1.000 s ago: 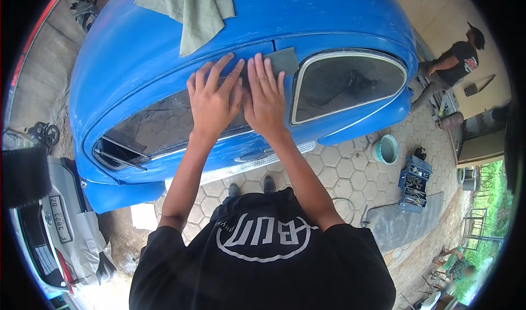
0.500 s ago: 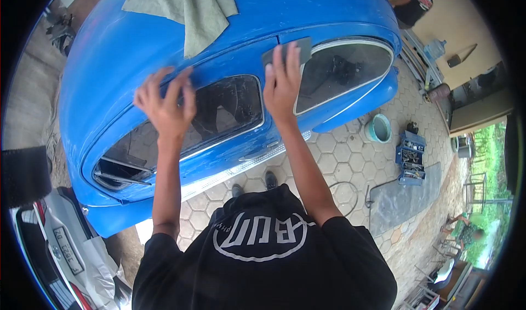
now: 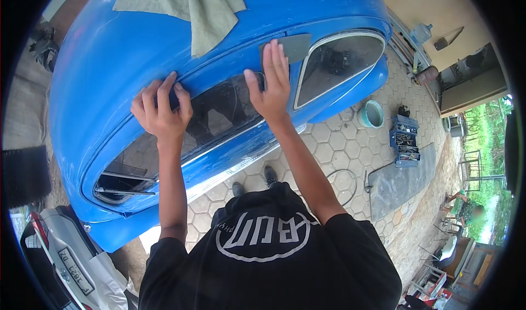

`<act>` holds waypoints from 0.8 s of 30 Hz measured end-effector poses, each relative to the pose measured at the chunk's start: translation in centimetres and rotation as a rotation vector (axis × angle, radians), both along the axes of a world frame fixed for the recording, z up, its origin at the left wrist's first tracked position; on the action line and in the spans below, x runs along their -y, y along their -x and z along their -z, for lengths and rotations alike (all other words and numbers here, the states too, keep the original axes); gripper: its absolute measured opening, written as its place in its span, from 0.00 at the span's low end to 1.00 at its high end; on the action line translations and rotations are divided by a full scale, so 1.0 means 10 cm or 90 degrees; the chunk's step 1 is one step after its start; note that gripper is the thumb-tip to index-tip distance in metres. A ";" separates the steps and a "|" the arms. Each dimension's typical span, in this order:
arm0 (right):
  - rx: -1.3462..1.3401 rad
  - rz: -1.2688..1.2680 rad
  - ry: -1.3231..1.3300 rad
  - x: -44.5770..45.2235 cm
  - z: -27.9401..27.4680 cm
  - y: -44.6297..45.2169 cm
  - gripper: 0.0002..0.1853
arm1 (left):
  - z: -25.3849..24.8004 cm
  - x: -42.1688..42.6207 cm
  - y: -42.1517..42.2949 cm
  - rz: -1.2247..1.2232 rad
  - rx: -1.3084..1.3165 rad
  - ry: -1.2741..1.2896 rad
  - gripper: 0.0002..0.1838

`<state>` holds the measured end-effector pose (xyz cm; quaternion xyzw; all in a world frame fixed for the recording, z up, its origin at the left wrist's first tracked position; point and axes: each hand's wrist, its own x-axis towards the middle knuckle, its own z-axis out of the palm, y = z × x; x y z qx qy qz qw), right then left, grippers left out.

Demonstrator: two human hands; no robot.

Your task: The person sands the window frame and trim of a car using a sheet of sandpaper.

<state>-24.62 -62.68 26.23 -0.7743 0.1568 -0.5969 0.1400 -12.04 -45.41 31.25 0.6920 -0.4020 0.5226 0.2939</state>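
My left hand (image 3: pixel 161 110) rests on the roof edge of a blue car (image 3: pixel 131 52), above its side window (image 3: pixel 219 104). Its fingers are bent and apart, with nothing in them. Under the fingers of my right hand (image 3: pixel 272 85) a dark grey-green sheet of sandpaper (image 3: pixel 297 47) is held flat against the blue pillar between the two side windows. The thumb stands away from the other fingers. A grey-green cloth (image 3: pixel 183 8) lies draped over the roof, beyond both hands.
A light green bucket (image 3: pixel 371 114) and an open blue toolbox (image 3: pixel 405 140) stand on the hexagonal paving, beside a dark mat (image 3: pixel 402 181). A silver car (image 3: pixel 71 260) is at lower left. Another person (image 3: pixel 464 212) sits at far right near several chairs.
My right hand has shifted slightly left and its thumb has spread; more of the sheet shows. My left hand has settled on the roof edge. The person at upper right is out of view.
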 end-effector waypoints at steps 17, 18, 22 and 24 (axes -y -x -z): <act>-0.016 0.037 0.111 0.33 0.17 0.12 0.19 | -0.01 -0.07 -0.01 0.053 -0.032 0.007 0.14; -0.020 0.054 0.113 0.31 0.19 0.10 0.18 | -0.02 -0.06 -0.01 0.053 -0.031 0.008 0.14; 0.043 0.043 0.049 0.23 0.18 -0.03 0.17 | -0.01 -0.06 -0.01 0.059 -0.034 0.018 0.14; 0.058 0.029 0.026 0.13 0.15 -0.02 0.17 | 0.00 -0.06 -0.01 0.059 -0.041 0.018 0.14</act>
